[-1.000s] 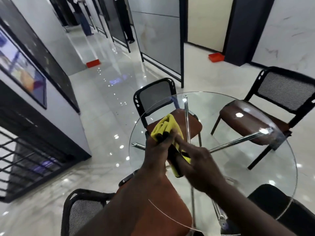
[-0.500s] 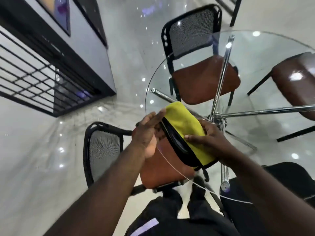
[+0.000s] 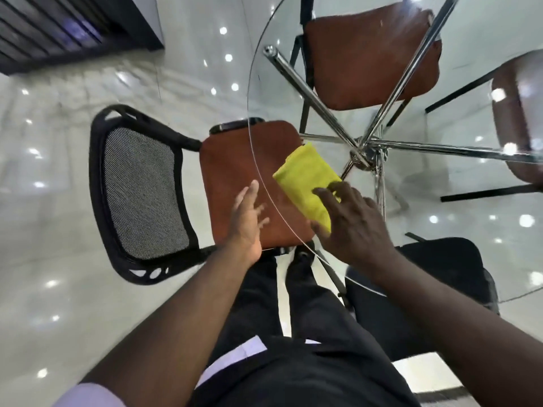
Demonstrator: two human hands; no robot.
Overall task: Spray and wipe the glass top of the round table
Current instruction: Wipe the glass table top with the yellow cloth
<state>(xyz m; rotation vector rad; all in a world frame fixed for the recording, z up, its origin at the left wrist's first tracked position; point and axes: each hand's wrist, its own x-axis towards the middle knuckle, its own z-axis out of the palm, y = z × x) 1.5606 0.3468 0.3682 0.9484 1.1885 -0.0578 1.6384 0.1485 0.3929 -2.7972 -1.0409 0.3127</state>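
Note:
The round glass table top [image 3: 458,259] fills the right side of the view, with chrome legs [image 3: 367,148] meeting under its middle. A folded yellow cloth [image 3: 308,174] lies flat on the glass near the near-left edge. My right hand [image 3: 352,224] rests on the cloth's near end, fingers pressing it onto the glass. My left hand [image 3: 246,218] hovers just outside the table's rim, fingers apart and holding nothing. No spray bottle is in view.
A brown-seated chair with a black mesh back [image 3: 141,195] stands to the left, its seat partly under the glass. Two more brown-seated chairs [image 3: 370,54] [image 3: 517,118] sit beyond. A black chair seat [image 3: 440,289] is under the near right rim. The floor is glossy white tile.
The view tilted down to look straight onto the table. The cloth went from being folded between both hands to lying flat on the glass; my left hand let go and moved left.

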